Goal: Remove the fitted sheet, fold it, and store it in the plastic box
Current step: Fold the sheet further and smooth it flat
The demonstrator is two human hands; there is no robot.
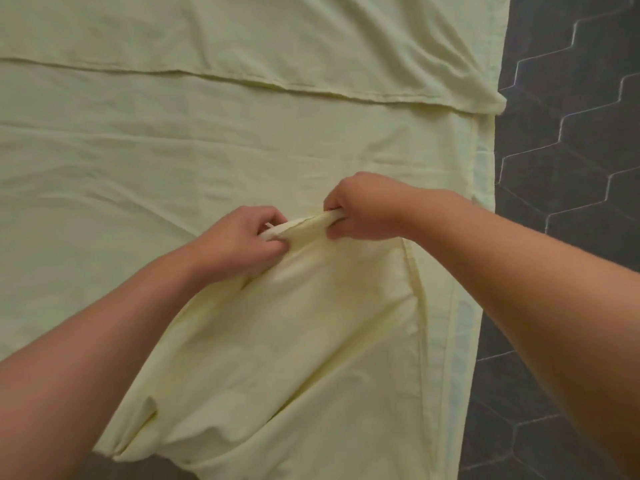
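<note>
Fitted sheet point(173, 150): left hand point(239, 237) and right hand point(363, 209) pinch its raised edge.

The fitted sheet point(207, 150) is matt, creased pale-yellow cloth; the floor point(571, 98) is dark matt hexagonal tile.

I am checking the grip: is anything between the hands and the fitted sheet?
Nothing visible: the left hand and the right hand both grip a raised fold of the fitted sheet. The plastic box is out of view.
</note>
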